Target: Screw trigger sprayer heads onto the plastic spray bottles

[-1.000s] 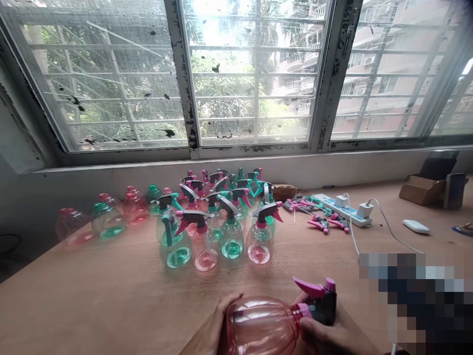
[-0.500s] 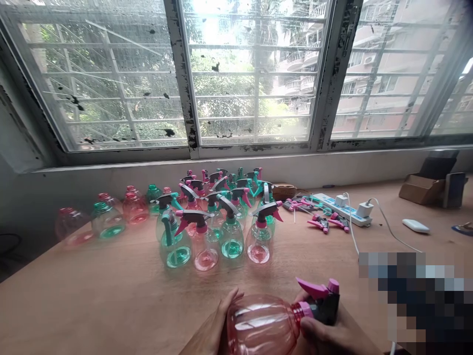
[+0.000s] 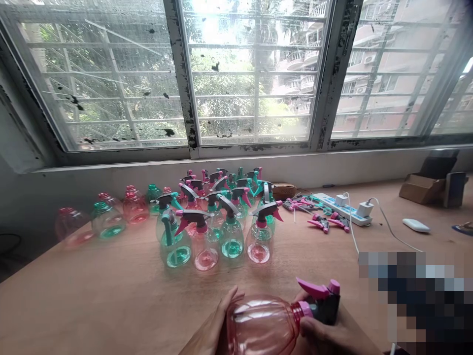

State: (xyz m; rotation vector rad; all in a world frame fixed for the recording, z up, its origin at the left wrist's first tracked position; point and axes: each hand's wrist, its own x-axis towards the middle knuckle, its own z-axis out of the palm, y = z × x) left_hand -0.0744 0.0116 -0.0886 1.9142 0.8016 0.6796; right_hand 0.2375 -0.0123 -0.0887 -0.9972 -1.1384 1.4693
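Observation:
A clear pink spray bottle (image 3: 264, 323) lies sideways low in the head view, its black and pink trigger head (image 3: 325, 301) pointing right. My left hand (image 3: 214, 320) is wrapped round the bottle's base end, its lower fingers hidden behind the plastic. At the neck, my right hand (image 3: 332, 330) grips the pink collar (image 3: 305, 309), with the thumb in front and the fingers behind. Beyond the hands stands a group of pink and green spray bottles (image 3: 232, 241) with trigger heads fitted.
Pink and green bottles without heads (image 3: 111, 224) stand at the left. Loose trigger heads (image 3: 320, 223) lie right of the group, beside a white power strip (image 3: 343, 209) with cables. Farther right are a white mouse (image 3: 416, 226) and a cardboard box (image 3: 421, 189). A blurred patch covers the lower right.
The reflections and ridges on the held bottle have shifted, so its body has turned slightly. Both hands stay in nearly the same place, and the other things have not moved.

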